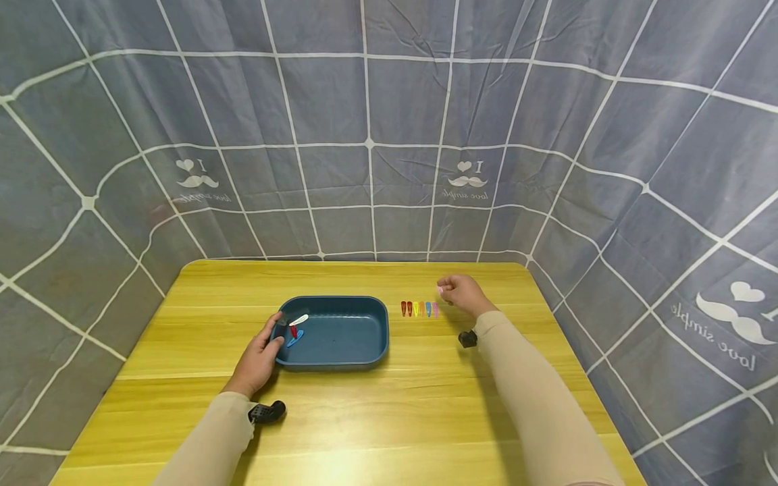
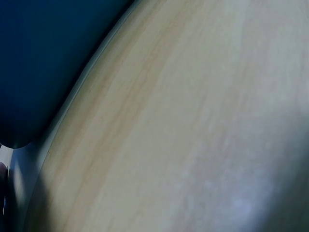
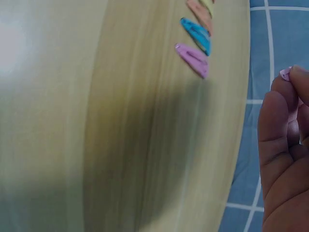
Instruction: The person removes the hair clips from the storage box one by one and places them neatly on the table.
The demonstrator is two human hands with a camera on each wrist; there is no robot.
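My left hand (image 1: 256, 359) grips the left end of a dark blue plastic tray (image 1: 340, 365), thumb and fingers at its rim. Inside the tray by that hand lie a white hair clip (image 1: 299, 320), a red hair clip (image 1: 294, 331) and a blue hair clip (image 1: 295, 339). Between thumb and fingertip my right hand (image 1: 463, 295) pinches a small pink hair clip (image 3: 286, 73), mostly covered by the fingers. It is held above the table, just right of a row of several snap hair clips. The row ends with a blue clip (image 3: 197, 36) and a pink-purple clip (image 3: 192, 60).
Red, yellow and orange clips (image 1: 422, 308) make up the rest of the row, right of the tray. The wood-grain table (image 1: 377, 418) meets a grey-blue curtain (image 1: 401, 175) with white lines behind and at the sides.
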